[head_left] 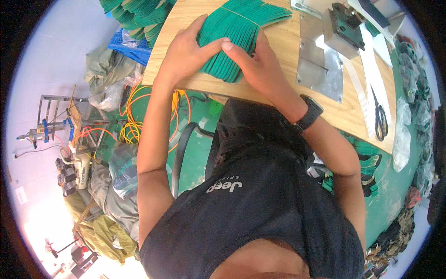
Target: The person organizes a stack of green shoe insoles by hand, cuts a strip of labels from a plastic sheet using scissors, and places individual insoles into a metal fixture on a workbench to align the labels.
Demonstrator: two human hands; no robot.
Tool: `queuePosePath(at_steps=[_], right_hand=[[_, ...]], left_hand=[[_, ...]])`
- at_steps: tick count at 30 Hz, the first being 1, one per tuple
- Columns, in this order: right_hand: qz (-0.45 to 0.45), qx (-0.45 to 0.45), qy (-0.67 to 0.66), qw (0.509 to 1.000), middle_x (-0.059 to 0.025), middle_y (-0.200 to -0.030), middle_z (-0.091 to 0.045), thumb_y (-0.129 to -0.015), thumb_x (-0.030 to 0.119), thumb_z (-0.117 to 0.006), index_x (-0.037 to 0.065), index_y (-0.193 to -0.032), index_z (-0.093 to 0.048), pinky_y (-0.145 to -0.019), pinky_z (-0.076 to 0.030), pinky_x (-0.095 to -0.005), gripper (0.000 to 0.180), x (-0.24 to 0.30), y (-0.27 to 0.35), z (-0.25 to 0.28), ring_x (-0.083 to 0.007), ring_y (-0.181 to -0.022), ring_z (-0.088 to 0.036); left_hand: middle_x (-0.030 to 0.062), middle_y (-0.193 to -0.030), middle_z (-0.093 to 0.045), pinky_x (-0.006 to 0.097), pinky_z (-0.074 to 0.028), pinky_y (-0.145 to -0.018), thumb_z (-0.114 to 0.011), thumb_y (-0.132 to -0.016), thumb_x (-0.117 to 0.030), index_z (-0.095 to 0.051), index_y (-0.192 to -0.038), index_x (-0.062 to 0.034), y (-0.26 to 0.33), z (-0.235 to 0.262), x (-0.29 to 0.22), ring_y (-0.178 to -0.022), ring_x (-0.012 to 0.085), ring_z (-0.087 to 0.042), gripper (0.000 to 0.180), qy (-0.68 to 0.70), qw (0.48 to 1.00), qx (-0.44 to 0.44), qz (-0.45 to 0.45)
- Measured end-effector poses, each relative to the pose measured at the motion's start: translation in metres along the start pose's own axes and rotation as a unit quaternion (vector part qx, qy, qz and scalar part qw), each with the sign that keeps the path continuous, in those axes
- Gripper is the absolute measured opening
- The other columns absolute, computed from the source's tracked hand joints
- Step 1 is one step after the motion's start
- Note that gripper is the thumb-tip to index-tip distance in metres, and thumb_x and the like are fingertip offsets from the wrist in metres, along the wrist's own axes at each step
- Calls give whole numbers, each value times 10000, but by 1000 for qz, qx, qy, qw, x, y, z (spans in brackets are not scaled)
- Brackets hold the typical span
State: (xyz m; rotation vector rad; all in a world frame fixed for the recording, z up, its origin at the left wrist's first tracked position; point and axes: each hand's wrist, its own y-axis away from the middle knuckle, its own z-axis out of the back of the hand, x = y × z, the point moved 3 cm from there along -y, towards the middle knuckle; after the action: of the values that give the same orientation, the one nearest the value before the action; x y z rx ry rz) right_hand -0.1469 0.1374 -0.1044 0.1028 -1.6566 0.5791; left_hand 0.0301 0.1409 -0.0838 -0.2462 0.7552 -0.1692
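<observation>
A thick bundle of flat green pieces (232, 23), stacked on edge with a thin band across it, rests on the wooden table in front of me. My left hand (186, 53) is wrapped round the bundle's left side. From the right, my right hand (265, 69) grips the same bundle near its lower end. The two thumbs meet on top of it. Most of my fingers are hidden behind or under the pieces. A dark watch (307, 114) sits on my right wrist.
On the table (283, 60), right of the bundle, are a metal plate (320, 65), a metal block device (343, 30), white strips (357, 88) and black-handled scissors (381, 123). A blue crate (130, 52) with more green pieces (139, 18) stands left. Orange hoses (134, 128) lie on the floor.
</observation>
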Motion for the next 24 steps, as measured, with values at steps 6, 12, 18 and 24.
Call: queuePosePath(at_steps=[6, 12, 18, 24], right_hand=[[-74, 17, 206, 976, -150, -968, -588, -801, 343, -703, -75, -1250, -339, -776, -486, -305, 713, 8, -8, 42, -197, -869, -593], [-13, 56, 227, 972, -188, -1212, -518, -737, 290, -776, -91, -1376, -153, -887, -461, -302, 970, 23, -17, -5, -217, -1079, -541], [44, -29, 148, 988, -176, -1205, -497, -731, 255, -776, -65, -1371, -157, -904, -448, -341, 946, 10, -19, -20, -239, -1092, -522], [-71, 46, 55, 995, -144, -1244, -476, -719, 196, -787, -35, -1391, -155, -909, -463, -331, 951, 6, -15, -8, -200, -1120, -508]], left_hand=[[190, -1138, -587, 299, -453, -864, -670, -820, -346, -421, -1333, -32, 17, 25, 6, -1006, 194, -573, 651, 54, 995, 18, 86], [258, -1311, -462, 373, -398, -974, -674, -759, -468, -256, -1426, -64, -20, 28, -20, -1197, 363, -476, 885, -32, 984, 122, 130], [273, -1288, -462, 346, -381, -986, -697, -766, -435, -315, -1368, 51, -20, 28, -12, -1199, 307, -467, 863, 88, 986, 122, 68], [275, -1328, -422, 350, -352, -1015, -687, -765, -474, -323, -1363, 55, -25, 32, -5, -1230, 316, -431, 878, 70, 985, 153, 42]])
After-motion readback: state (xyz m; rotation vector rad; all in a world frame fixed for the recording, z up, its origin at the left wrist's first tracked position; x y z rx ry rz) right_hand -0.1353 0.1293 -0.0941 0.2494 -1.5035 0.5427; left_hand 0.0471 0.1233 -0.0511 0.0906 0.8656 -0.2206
